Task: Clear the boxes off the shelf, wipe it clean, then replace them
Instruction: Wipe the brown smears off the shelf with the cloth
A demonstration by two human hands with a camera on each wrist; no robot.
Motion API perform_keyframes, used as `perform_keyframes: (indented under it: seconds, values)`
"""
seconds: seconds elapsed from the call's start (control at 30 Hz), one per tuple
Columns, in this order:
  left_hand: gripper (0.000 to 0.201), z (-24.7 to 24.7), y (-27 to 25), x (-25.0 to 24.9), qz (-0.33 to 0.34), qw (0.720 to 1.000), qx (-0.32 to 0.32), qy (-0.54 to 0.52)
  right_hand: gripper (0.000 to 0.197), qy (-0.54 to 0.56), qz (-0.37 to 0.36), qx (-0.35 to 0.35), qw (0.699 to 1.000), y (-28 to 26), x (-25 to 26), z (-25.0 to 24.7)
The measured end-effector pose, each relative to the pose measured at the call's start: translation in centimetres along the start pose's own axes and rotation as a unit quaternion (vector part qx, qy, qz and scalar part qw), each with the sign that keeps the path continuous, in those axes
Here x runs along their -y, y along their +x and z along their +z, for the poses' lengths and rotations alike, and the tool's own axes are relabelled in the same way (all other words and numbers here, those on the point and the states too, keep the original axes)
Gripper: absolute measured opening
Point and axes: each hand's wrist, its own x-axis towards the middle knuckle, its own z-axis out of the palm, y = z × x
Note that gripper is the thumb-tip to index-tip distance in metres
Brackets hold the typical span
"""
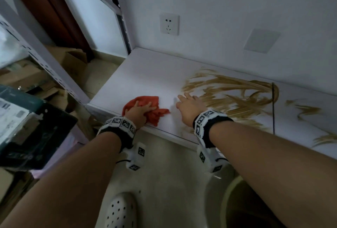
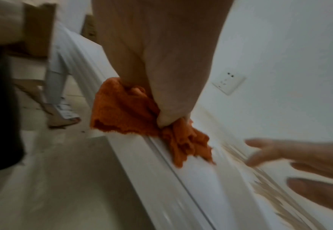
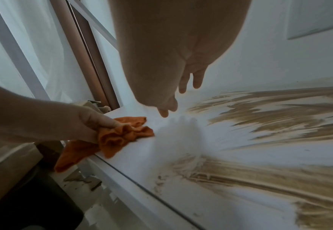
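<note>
A white shelf (image 1: 145,74) runs along the wall, with no boxes on it. Brown streaks of dirt (image 1: 237,92) smear its middle and right part; its left part is white. My left hand (image 1: 140,111) grips a bunched orange cloth (image 1: 153,107) near the shelf's front edge, with part of the cloth (image 3: 71,158) hanging over that edge. My right hand (image 1: 187,103) hovers just right of the cloth with fingers spread, at the left end of the streaks (image 3: 260,121). The left wrist view shows the cloth (image 2: 122,112) crumpled under my palm.
Cardboard boxes (image 1: 69,59) lie on the floor left of the shelf, behind a grey perforated rack post (image 1: 43,52). A dark box (image 1: 23,127) sits at the near left. A wall socket (image 1: 169,24) is above the shelf. My white shoe (image 1: 122,209) stands on the floor below.
</note>
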Motion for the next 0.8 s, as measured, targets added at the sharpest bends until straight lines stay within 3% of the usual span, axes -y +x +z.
perform_keyframes:
  seconds: [0.1, 0.17, 0.27, 0.6, 0.8]
  values:
    - [0.069, -0.1, -0.4, 2.8, -0.111, 0.987, -0.088, -0.069, 0.055, -0.005, 0.011, 0.017, 1.000, -0.5, -0.5, 0.0]
    - [0.067, -0.7, 0.0, 3.0, -0.174, 0.977, -0.091, -0.084, 0.054, -0.005, 0.019, 0.027, 0.999, -0.7, -1.2, 0.0]
    - [0.067, -1.7, 1.3, 1.4, -0.187, 0.979, -0.060, -0.060, 0.055, -0.014, 0.031, 0.045, 0.998, -0.8, -2.2, 0.0]
    - [0.063, -0.1, 2.0, -6.4, 0.009, 0.999, 0.028, 0.035, 0.048, -0.011, 0.028, 0.021, 0.999, -0.4, -1.9, -0.6]
    - [0.064, 1.5, 0.5, -1.7, 0.129, 0.991, 0.035, 0.006, 0.051, 0.016, 0.020, 0.033, 0.999, -1.8, -1.2, 0.1]
